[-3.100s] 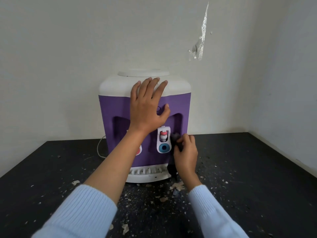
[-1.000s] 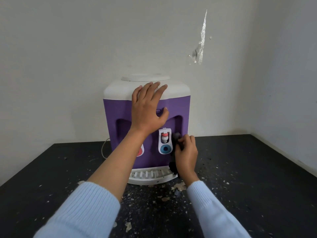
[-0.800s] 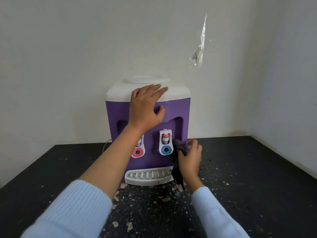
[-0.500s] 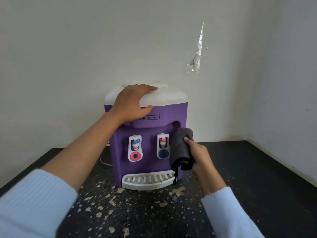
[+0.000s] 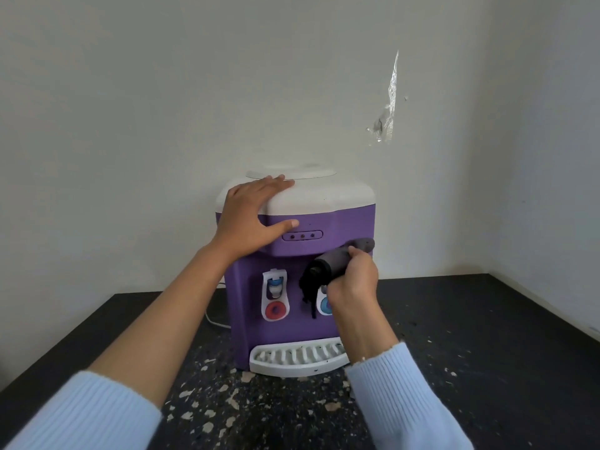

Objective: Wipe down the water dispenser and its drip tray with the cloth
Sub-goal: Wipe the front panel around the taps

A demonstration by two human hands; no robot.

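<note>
head | your left hand (image 5: pixel 248 219) flat and open on water dispenser (image 5: pixel 302 264) top corner, likely bracing it | right hand (image 5: pixel 352 282) grips rolled cloth (image 5: pixel 337 263) against purple front above blue tap (image 5: pixel 325 305) | drip tray (image 5: pixel 297 357) below, flecks visible, looks unwiped

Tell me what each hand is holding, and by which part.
The right hand grips the rolled cloth around its middle. The left hand holds nothing; it rests flat on the dispenser.

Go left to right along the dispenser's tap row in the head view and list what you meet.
White cord → red tap → blue tap, partly hidden → right hand. The cloth it grips overlaps the last two, so I leave it out.
</note>
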